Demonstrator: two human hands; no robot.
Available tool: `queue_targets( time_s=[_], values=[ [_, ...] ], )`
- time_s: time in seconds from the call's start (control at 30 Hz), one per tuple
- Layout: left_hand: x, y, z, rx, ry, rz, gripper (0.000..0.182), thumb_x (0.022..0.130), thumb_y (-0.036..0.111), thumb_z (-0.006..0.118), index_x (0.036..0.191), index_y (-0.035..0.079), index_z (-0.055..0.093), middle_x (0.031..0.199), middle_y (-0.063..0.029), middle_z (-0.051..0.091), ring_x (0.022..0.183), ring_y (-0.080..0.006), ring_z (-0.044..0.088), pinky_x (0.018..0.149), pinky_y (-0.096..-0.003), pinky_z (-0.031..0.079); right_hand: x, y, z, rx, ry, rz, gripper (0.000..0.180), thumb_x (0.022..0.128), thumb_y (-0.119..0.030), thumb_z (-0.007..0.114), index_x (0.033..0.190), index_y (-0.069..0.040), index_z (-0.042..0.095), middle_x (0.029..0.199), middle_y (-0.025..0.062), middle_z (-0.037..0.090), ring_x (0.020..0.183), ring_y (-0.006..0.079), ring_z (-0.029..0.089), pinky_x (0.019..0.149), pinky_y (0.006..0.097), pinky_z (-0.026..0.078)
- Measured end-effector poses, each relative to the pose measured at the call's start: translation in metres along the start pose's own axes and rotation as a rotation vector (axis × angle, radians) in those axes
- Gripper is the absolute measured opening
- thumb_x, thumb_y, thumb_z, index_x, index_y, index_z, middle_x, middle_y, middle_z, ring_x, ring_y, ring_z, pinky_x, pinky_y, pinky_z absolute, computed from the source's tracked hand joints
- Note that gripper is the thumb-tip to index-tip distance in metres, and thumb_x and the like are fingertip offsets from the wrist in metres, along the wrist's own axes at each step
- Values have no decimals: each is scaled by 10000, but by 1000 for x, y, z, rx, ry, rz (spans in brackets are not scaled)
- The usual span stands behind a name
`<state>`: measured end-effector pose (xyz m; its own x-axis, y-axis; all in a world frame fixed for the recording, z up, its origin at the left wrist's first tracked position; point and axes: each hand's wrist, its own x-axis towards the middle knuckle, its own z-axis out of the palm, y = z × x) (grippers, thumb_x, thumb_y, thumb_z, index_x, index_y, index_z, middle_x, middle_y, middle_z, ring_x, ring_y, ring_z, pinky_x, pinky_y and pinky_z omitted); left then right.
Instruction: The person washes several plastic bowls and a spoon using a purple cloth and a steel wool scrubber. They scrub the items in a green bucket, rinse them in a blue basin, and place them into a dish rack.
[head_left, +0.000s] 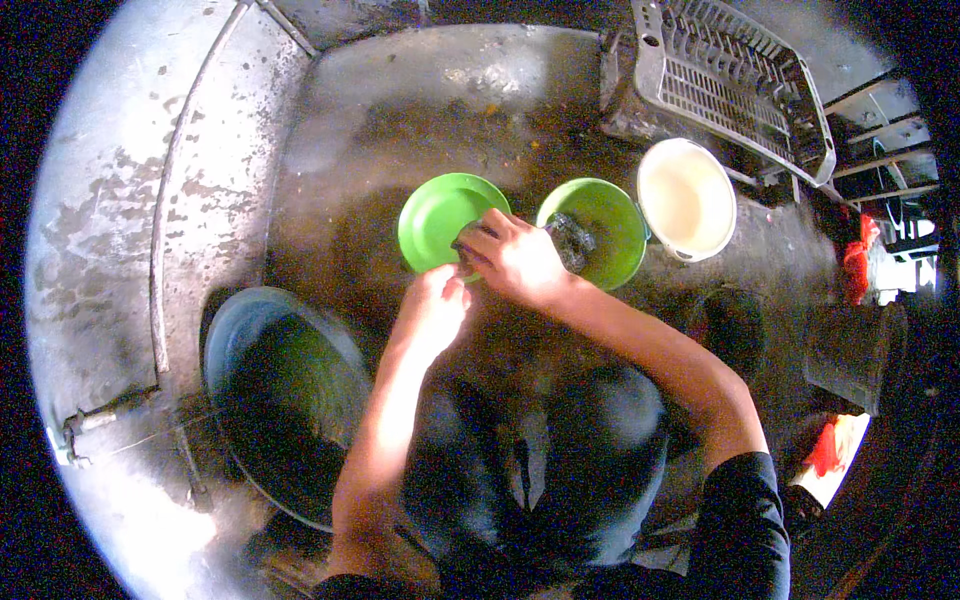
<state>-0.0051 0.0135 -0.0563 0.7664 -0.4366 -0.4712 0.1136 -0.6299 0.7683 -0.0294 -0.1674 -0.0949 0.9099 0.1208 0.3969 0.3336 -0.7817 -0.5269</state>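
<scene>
A shallow green plastic plate is in front of me, its near rim partly hidden by my hands. My right hand reaches over the plate's right side with bent fingers around something small and dark that is mostly hidden. My left hand is at the plate's near edge, its fingers curled; whether it grips the rim cannot be made out. Just right of my right hand is a green plastic bucket, and a dark, crumpled, shiny bundle shows in it, partly behind my wrist.
A white bucket with pale contents touches the green bucket's right side. Behind it, a grey plastic dish rack rests at a tilt. A large blue-grey basin stands at left, near a wall with a pipe. The concrete floor looks wet and stained.
</scene>
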Motion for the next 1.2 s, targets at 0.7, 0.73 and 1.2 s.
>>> queue_targets(
  time_s=[0.7,0.73,1.2],
  values=[
    [4,-71,9,134,-362,-96,159,981,125,476,1012,53,613,702,-5,565,553,-101,495,441,-276,380,-82,4,69,-44,38,90,264,807,-275,749,993,-112,657,971,118,650,837,324,683,666,438,590],
    [4,-73,8,137,-352,-110,183,984,129,478,1056,51,626,708,-6,571,558,-101,497,447,-278,386,-83,9,71,-67,14,147,251,817,-272,743,986,-111,654,952,116,641,821,324,677,655,441,583],
    [13,-85,14,262,-385,-113,258,988,166,480,1078,15,668,725,-22,609,622,-128,539,550,-311,430,-92,24,78,-261,-132,437,217,843,-296,678,945,-110,633,918,120,604,792,323,668,619,440,579]
  ],
)
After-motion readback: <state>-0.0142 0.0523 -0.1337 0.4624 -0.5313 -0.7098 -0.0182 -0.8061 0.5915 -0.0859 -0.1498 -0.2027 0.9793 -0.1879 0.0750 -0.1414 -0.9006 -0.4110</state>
